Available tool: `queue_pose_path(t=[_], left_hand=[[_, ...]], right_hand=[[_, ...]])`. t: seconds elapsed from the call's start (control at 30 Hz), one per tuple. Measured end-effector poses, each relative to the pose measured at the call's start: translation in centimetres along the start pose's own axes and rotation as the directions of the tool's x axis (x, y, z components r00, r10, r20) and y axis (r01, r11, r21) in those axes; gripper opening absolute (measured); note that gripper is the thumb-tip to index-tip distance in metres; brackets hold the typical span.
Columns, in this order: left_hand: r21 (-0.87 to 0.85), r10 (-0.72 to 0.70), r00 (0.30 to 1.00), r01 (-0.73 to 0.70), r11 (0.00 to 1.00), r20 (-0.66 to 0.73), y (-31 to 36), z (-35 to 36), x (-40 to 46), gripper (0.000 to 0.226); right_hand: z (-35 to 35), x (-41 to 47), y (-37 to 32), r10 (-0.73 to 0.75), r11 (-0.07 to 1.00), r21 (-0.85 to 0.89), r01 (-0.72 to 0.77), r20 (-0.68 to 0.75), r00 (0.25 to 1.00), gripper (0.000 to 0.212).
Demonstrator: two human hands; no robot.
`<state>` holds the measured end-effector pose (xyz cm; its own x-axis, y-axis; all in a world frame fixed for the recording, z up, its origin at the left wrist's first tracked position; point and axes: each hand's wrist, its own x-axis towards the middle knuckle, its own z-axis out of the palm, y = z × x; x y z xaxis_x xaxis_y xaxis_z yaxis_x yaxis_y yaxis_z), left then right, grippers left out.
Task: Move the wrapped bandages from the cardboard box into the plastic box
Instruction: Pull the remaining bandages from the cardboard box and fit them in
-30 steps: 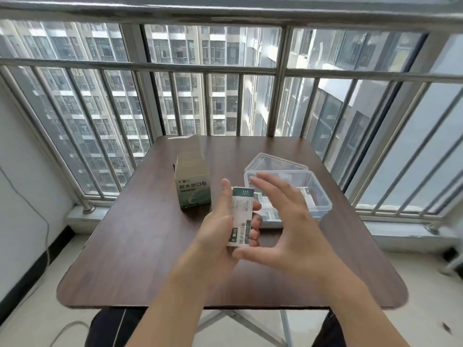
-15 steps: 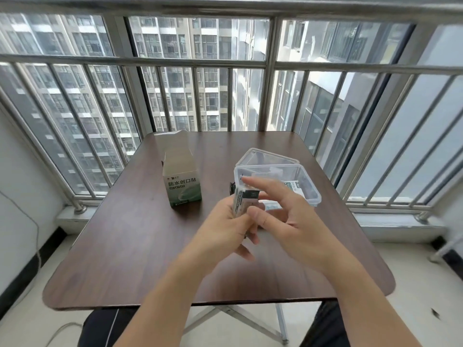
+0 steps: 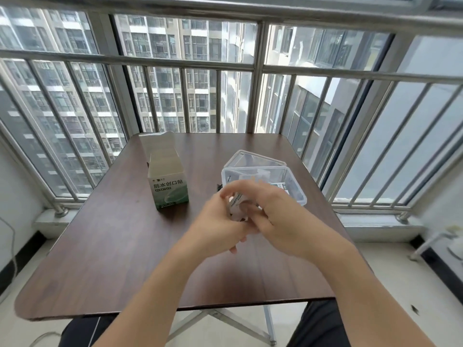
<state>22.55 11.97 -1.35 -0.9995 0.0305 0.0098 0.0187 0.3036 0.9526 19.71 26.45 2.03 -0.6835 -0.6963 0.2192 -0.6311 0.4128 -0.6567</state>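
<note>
A green and white cardboard box (image 3: 167, 181) lies on the brown table (image 3: 105, 246), its far end open. To its right stands a clear plastic box (image 3: 295, 179) with some wrapped bandages inside. Its lid (image 3: 253, 159) leans behind it. Both hands meet just in front of the plastic box. My left hand (image 3: 218, 221) holds a small stack of wrapped bandages (image 3: 236, 205). My right hand (image 3: 278, 216) closes its fingers over the top of the same stack. Most of the stack is hidden by the fingers.
A metal railing (image 3: 225, 66) and window run close behind and to the right of the table. The table's near edge (image 3: 175, 309) is just above my knees. A white cable (image 3: 12, 246) runs along the left wall.
Both hands moved forward with the bandage stack toward the plastic box. My right hand, open beside the stack a second ago, now grips it together with the left.
</note>
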Motion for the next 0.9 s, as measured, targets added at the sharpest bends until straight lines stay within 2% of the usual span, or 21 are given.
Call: queue_pose_path(t=[0.1,0.17,0.33,0.47,0.53,0.6,0.67,0.7,0.77,0.9], left_hand=[[-0.075,0.041,0.996,-0.046,0.996,-0.08,0.9,-0.2,1.5,0.043],[-0.101,0.048,0.994,-0.058,0.993,-0.103,1.7,-0.7,2.5,0.046],[-0.07,0.027,0.998,-0.031,0.997,-0.064,2.8,-1.8,4.6,0.042],[-0.123,0.003,1.0,-0.006,0.992,-0.022,3.0,-1.6,5.2,0.025],[-0.277,-0.065,0.996,0.079,0.958,0.058,3.0,-1.7,5.1,0.018],[-0.458,-0.122,0.975,0.196,0.867,0.186,2.9,-2.1,5.0,0.018],[-0.563,-0.159,0.959,0.267,0.782,0.234,2.6,-2.3,5.0,0.036],[-0.582,-0.19,0.959,0.278,0.765,0.209,2.4,-2.3,5.1,0.047],[-0.576,-0.239,0.962,0.27,0.772,0.131,2.0,-2.1,5.2,0.054],[-0.473,-0.218,0.973,0.227,0.851,0.076,1.9,-1.4,5.4,0.052]], right_hand=[[-2.6,1.5,0.2,-0.004,0.999,-0.048,0.003,-0.02,1.0,0.037],[-4.5,2.9,0.6,0.0,0.998,-0.063,0.001,0.011,1.0,0.028],[-7.5,6.5,1.5,0.032,0.999,-0.042,-0.025,0.192,0.981,0.021],[-7.9,8.1,2.2,0.04,0.998,-0.047,-0.029,0.247,0.968,0.02],[-7.9,8.4,2.6,0.056,0.998,-0.043,-0.046,0.255,0.965,0.019],[-7.5,8.5,3.0,0.083,0.996,-0.051,-0.073,0.246,0.966,0.022],[-6.8,8.5,3.3,0.096,0.995,-0.054,-0.087,0.194,0.976,0.033],[-6.4,8.4,3.4,0.092,0.995,-0.054,-0.084,0.16,0.983,0.037],[-5.8,8.2,3.7,0.07,0.997,-0.047,-0.066,0.1,0.993,0.039],[-6.6,8.3,4.7,0.085,0.994,0.063,-0.093,0.118,0.989,0.019]])
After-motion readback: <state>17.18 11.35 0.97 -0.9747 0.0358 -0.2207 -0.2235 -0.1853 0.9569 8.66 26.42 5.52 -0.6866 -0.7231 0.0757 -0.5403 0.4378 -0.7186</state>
